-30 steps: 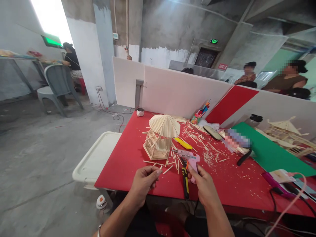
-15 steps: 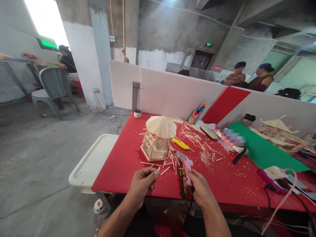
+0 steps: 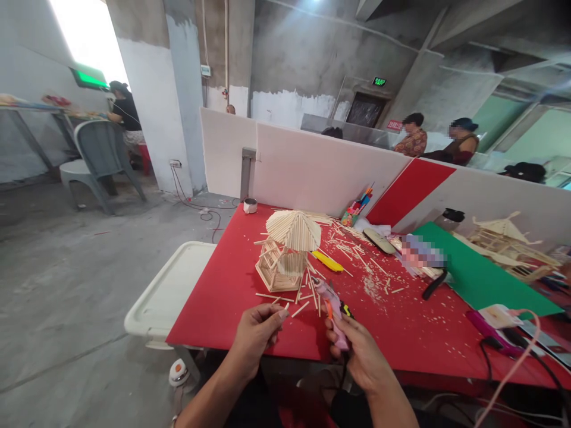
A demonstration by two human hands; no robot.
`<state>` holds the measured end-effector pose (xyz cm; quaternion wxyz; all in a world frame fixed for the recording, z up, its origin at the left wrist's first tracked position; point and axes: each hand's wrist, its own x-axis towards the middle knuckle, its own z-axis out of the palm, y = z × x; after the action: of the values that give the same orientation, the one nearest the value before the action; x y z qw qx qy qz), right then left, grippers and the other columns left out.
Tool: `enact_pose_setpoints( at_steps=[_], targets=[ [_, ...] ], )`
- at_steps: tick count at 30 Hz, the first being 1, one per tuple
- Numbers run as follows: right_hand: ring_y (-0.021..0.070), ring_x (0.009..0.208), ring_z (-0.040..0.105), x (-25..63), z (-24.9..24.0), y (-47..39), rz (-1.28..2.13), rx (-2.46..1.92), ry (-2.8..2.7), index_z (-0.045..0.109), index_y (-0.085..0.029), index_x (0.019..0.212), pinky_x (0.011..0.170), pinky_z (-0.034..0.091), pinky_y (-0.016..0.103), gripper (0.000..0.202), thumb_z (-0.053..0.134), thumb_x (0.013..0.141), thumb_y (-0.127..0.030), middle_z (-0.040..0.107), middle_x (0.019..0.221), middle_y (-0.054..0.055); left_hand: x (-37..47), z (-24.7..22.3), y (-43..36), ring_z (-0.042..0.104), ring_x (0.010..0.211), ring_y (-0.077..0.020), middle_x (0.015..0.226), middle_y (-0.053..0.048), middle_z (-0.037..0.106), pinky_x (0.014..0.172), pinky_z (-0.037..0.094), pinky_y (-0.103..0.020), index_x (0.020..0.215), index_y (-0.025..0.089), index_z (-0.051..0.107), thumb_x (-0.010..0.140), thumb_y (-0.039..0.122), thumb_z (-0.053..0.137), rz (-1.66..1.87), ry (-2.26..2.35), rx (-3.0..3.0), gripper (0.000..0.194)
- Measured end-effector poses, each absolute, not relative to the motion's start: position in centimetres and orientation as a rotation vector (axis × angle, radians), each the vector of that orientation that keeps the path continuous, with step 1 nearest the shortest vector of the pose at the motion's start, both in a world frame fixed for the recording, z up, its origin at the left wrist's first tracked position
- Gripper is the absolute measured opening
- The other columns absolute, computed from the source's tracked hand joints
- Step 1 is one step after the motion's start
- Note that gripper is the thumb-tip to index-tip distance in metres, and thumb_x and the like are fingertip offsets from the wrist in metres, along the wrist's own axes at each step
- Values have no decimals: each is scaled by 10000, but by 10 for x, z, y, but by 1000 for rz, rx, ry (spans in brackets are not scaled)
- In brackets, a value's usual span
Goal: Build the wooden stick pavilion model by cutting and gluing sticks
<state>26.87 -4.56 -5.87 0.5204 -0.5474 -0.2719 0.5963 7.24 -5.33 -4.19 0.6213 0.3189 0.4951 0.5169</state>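
My left hand (image 3: 261,327) is closed at the near table edge, pinching a short wooden stick (image 3: 286,307) between thumb and fingertips. My right hand (image 3: 357,342) wraps round the handle of a pink glue gun (image 3: 330,297), its nozzle pointing up and left towards the sticks. Beyond both hands stands a small pavilion model (image 3: 281,270) of wooden sticks with a pointed roof (image 3: 294,230). Loose sticks (image 3: 300,309) lie in front of it. Behind the glue gun, partly hidden, is a tool with yellow and black handles (image 3: 345,309).
A yellow cutter (image 3: 328,261) lies right of the model, among sticks and chips. Farther back are a tape roll (image 3: 250,205) and pen cup (image 3: 349,216). At right are a green sheet (image 3: 486,267), another stick model (image 3: 504,238) and cables. People are beyond the partition.
My right hand has drawn the glue gun slightly nearer and turned it, now hiding most of the yellow-and-black tool. My left hand has barely moved. Two people beyond the partition appear farther left.
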Motion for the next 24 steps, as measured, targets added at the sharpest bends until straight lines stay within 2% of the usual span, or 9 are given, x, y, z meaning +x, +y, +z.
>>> enact_pose_setpoints(
  at_steps=[6, 11, 14, 19, 24],
  targets=[
    [84, 487, 479, 266, -74, -36, 1311, -1371, -721, 632, -170, 806, 438, 432, 200, 468, 809, 519, -494, 546, 580, -45, 74, -40, -54, 365, 364, -24, 452, 54, 489, 372, 190, -163, 641, 124, 658, 539, 462, 802, 1188, 1139, 730, 382],
    [94, 491, 461, 259, -75, -42, 1298, -1343, -828, 642, -170, 928, 462, 428, 214, 508, 774, 583, -520, 536, 556, -57, 71, -41, -55, 356, 367, -22, 446, 59, 478, 374, 194, -161, 636, 124, 659, 553, 462, 801, 1192, 1144, 741, 376],
    [99, 499, 462, 261, -71, -52, 1256, -1339, -911, 644, -168, 989, 470, 425, 223, 529, 769, 603, -506, 557, 592, -47, 71, -45, -54, 361, 369, -22, 453, 58, 481, 373, 196, -159, 651, 119, 665, 564, 474, 797, 1189, 1137, 748, 388],
    [113, 554, 508, 267, -69, -53, 1029, -1405, -922, 637, -175, 960, 523, 456, 231, 487, 729, 639, -529, 598, 690, -21, 74, -46, -53, 360, 363, -23, 449, 59, 485, 370, 194, -158, 651, 124, 661, 544, 474, 809, 1174, 1126, 740, 394],
    [133, 579, 534, 264, -75, -50, 939, -1419, -959, 641, -176, 952, 532, 484, 251, 493, 694, 658, -568, 627, 743, 5, 75, -43, -55, 350, 364, -21, 433, 61, 472, 370, 199, -156, 622, 132, 652, 551, 470, 809, 1173, 1136, 750, 380]
  ],
)
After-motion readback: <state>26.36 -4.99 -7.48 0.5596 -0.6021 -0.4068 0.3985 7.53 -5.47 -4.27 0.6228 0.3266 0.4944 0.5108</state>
